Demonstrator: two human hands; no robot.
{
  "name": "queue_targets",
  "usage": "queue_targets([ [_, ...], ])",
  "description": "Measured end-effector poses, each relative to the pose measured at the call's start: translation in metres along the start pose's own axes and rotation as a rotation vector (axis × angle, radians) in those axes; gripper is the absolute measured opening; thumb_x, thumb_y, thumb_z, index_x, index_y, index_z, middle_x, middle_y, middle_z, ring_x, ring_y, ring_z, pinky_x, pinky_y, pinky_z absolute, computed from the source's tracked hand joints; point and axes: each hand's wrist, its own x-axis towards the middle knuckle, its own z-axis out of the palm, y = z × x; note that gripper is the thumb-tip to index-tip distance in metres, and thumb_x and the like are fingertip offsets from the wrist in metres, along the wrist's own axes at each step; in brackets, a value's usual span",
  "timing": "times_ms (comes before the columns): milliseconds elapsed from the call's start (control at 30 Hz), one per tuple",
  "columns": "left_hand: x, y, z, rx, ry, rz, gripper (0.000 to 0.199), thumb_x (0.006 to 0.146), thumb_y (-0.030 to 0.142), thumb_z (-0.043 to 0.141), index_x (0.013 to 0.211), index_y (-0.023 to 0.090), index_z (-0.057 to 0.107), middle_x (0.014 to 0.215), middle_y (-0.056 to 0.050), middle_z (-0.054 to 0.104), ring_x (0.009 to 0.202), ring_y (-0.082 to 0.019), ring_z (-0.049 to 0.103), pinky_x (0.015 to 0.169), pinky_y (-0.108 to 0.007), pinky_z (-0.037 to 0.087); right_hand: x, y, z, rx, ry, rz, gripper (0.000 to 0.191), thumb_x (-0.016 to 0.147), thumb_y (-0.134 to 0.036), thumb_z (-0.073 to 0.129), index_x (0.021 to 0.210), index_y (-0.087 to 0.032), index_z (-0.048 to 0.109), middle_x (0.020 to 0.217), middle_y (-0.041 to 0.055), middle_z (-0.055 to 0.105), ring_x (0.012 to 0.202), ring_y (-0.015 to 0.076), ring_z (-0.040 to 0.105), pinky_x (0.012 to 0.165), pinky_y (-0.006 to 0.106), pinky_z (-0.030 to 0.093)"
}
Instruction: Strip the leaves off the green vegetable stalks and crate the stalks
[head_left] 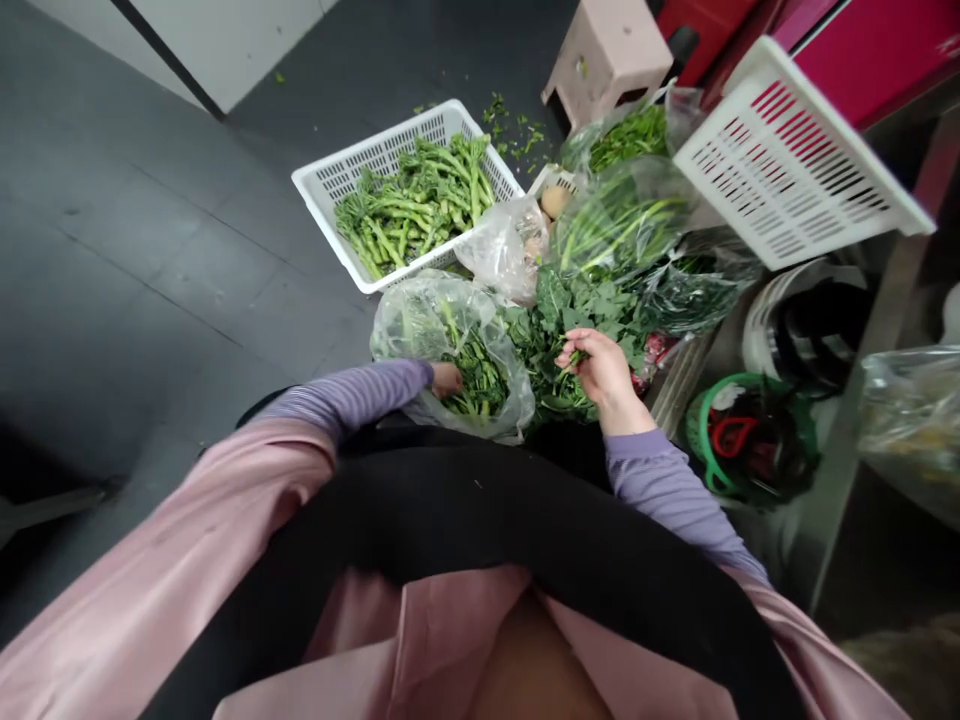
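My left hand [448,380] reaches into the near side of an open clear plastic bag [401,315] that holds green stalks [480,380]; its fingers are mostly hidden among them. Over a pile of loose green leaves [592,305], to the right of the bag, my right hand [596,365] is closed, thumb and fingers pinched on a small piece of green leaf or stem. Beyond the bag stands a white slotted basket [337,245] with trimmed green stalks [420,205] heaped in it.
Bagged greens [626,215] and a crumpled plastic bag [504,250] lie past the leaves. A pink stool [622,50] stands behind. On the right are a tilted white basket [795,160] and a green basket [701,430]. Leaf scraps [517,135] litter the dark floor [187,250].
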Motion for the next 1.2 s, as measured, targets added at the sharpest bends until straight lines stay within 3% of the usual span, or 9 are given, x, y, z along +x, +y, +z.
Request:
queue_targets([
  [133, 0.025, -0.033, 0.028, 0.354, -0.053, -0.046, 0.03, 0.088, 0.031, 0.055, 0.111, 0.012, 0.057, 0.108, -0.008, 0.059, 0.094, -0.018, 0.059, 0.081, -0.037, 0.051, -0.002, 0.007, -0.007, -0.01, -0.003, 0.01, 0.015, 0.06, -0.014, 0.053, 0.074, -0.016, 0.059, 0.066, -0.0027, 0.056, 0.047, 0.006, 0.05, 0.053, 0.024, 0.049],
  [267, 0.081, -0.029, 0.007, 0.58, -0.011, 0.046, 0.027, 0.089, 0.01, 0.045, 0.112, 0.007, 0.058, 0.127, -0.02, 0.049, 0.122, -0.026, 0.044, 0.101, -0.044, 0.034, -0.007, 0.007, -0.016, -0.003, -0.025, 0.006, 0.012, 0.063, -0.017, 0.057, 0.075, -0.018, 0.061, 0.067, -0.0032, 0.052, 0.048, 0.0048, 0.043, 0.052, 0.023, 0.048],
  [400, 0.134, -0.014, -0.015, 0.889, -0.099, 0.281, 0.035, 0.088, 0.002, 0.035, 0.113, 0.006, 0.059, 0.139, -0.019, 0.041, 0.137, -0.026, 0.022, 0.109, -0.044, 0.016, -0.01, 0.002, -0.024, -0.009, -0.01, 0.02, 0.012, 0.065, -0.017, 0.058, 0.075, -0.02, 0.063, 0.071, -0.0019, 0.051, 0.048, 0.0056, 0.041, 0.05, 0.023, 0.047],
  [567, 0.149, -0.017, -0.016, 1.047, -0.21, 0.228, 0.027, 0.081, 0.005, 0.046, 0.098, 0.01, 0.066, 0.115, -0.019, 0.061, 0.12, -0.028, 0.046, 0.103, -0.046, 0.026, -0.015, 0.0, -0.022, -0.055, -0.099, 0.082, 0.011, 0.066, -0.018, 0.058, 0.076, -0.02, 0.063, 0.07, -0.0014, 0.052, 0.049, 0.0062, 0.041, 0.052, 0.025, 0.047],
  [700, 0.11, -0.017, -0.023, 1.113, -0.318, 0.153, 0.014, 0.067, 0.011, 0.064, 0.08, 0.014, 0.068, 0.08, -0.014, 0.066, 0.093, -0.029, 0.06, 0.088, -0.041, 0.04, -0.022, 0.006, -0.02, -0.089, -0.154, 0.075, 0.013, 0.066, -0.018, 0.059, 0.077, -0.019, 0.065, 0.069, -0.0015, 0.055, 0.051, 0.0063, 0.044, 0.055, 0.023, 0.047],
  [867, 0.022, 0.043, -0.032, 1.097, -0.339, 0.332, 0.025, 0.071, 0.024, 0.064, 0.095, 0.018, 0.069, 0.079, -0.008, 0.066, 0.082, -0.022, 0.061, 0.079, -0.028, 0.042, -0.031, 0.023, -0.014, -0.287, -0.304, 0.092, 0.017, 0.071, -0.031, 0.062, 0.072, -0.015, 0.067, 0.054, -0.0033, 0.049, 0.047, 0.0071, 0.045, 0.047, 0.02, 0.042],
  [1000, -0.057, 0.084, -0.014, 0.924, -0.2, 0.52, 0.03, 0.08, 0.033, 0.055, 0.105, 0.02, 0.065, 0.08, -0.005, 0.066, 0.072, -0.018, 0.06, 0.072, -0.025, 0.043, -0.037, 0.031, 0.0, -0.336, -0.357, 0.077, 0.029, 0.067, -0.044, 0.069, 0.068, -0.016, 0.061, 0.048, -0.006, 0.044, 0.042, 0.0067, 0.04, 0.04, 0.02, 0.038],
  [1100, -0.099, 0.083, 0.012, 0.777, -0.015, 0.634, 0.034, 0.081, 0.03, 0.055, 0.113, 0.02, 0.06, 0.097, -0.007, 0.067, 0.083, -0.02, 0.061, 0.078, -0.028, 0.044, -0.042, 0.026, 0.012, -0.107, -0.353, -0.057, 0.04, 0.069, -0.055, 0.065, 0.063, -0.018, 0.051, 0.049, -0.0068, 0.042, 0.043, 0.0055, 0.038, 0.044, 0.02, 0.039],
  [1200, -0.116, 0.071, 0.038, 0.579, 0.101, 0.699, 0.034, 0.081, 0.025, 0.055, 0.114, 0.02, 0.058, 0.108, -0.008, 0.064, 0.092, -0.02, 0.06, 0.085, -0.029, 0.044, -0.046, 0.017, 0.023, 0.047, -0.187, -0.227, 0.043, 0.071, -0.055, 0.064, 0.06, -0.019, 0.042, 0.048, -0.0076, 0.039, 0.042, 0.0047, 0.036, 0.044, 0.02, 0.038],
])
